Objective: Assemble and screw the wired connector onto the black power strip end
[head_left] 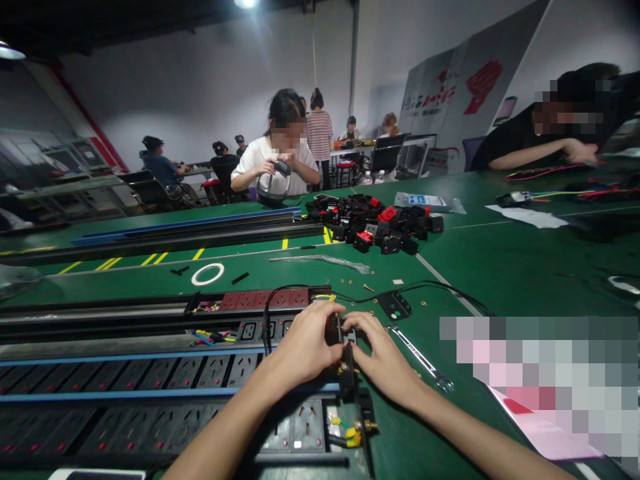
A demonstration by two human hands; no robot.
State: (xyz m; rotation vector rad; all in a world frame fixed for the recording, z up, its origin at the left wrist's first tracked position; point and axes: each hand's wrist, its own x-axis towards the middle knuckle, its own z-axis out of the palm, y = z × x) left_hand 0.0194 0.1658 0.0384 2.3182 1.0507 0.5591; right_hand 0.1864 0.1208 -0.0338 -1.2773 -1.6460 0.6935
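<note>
My left hand [309,335] and my right hand [374,350] meet at the end of the power strips, thumbs and fingers closed on a small black end plate [349,377] from both sides. My fingers partly cover it. Below it, another strip [295,427] ends in a black plate with a brass bolt [369,425] and yellow and green wires [345,433]. A blue-edged socket strip [200,370] runs leftward beneath my left wrist. Close to my right hand lies a wrench [423,360], beside a loose black plate with a cable [395,305].
Brass nuts and a screw [369,288] lie scattered beyond my hands. Farther off are a white ring [207,274], a heap of black and red sockets [375,223] and long profiles [200,227]. Across the green table [480,260] sit co-workers. A pink sheet [543,427] lies right.
</note>
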